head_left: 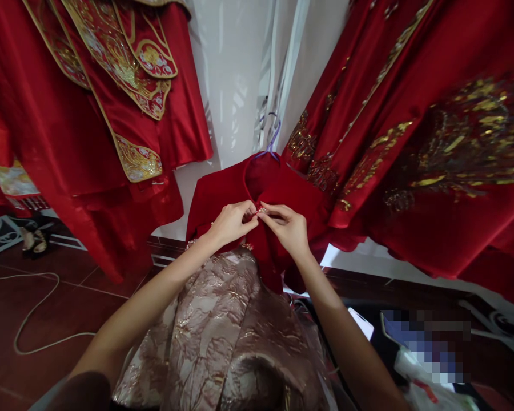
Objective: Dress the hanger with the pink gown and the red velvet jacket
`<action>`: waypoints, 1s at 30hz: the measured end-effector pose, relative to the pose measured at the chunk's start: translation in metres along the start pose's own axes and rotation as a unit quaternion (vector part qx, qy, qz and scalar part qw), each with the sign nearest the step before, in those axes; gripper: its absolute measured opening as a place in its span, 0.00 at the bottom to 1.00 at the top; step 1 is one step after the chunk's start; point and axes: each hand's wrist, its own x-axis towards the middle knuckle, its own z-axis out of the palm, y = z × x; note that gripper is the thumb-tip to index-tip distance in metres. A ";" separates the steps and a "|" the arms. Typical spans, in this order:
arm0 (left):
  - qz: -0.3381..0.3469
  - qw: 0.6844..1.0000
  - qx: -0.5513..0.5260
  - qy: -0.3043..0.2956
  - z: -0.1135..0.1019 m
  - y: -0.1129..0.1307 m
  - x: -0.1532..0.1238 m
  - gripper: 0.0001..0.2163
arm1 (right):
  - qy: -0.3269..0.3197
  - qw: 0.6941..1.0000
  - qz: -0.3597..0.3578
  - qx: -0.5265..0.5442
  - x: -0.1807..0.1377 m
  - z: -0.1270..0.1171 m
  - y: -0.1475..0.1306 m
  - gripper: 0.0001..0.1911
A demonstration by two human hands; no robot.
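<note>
The left hand [235, 221] and right hand [288, 225] are pinching a beaded fastening [261, 210] on a red jacket [218, 194] hanging from a purple hanger [274, 140]; crinkled, shiny brocade [216, 302] is draping below; a crumpled plastic bag [406, 365] is lying rightward.

Hands: 2, left hand [235, 221] + right hand [288, 225]
Clasp [262, 210]: 1 in hand
Red jacket [218, 188]: 1
Hanger [275, 137]: 1
Brocade [214, 308]: 1
Other red garments [188, 114]: at least 2, one per side; they overlap, exact count unclear
Shoes [39, 242]: looks like 2, dim
Floor cable [68, 341]: 1
White slab [361, 323]: 1, phone-like
Plastic bag [426, 391]: 1, partly cut off
</note>
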 end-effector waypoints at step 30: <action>-0.289 0.853 -0.424 0.097 0.050 -0.016 -0.022 0.21 | -0.123 0.967 0.210 0.079 -0.037 -0.032 -0.007 0.17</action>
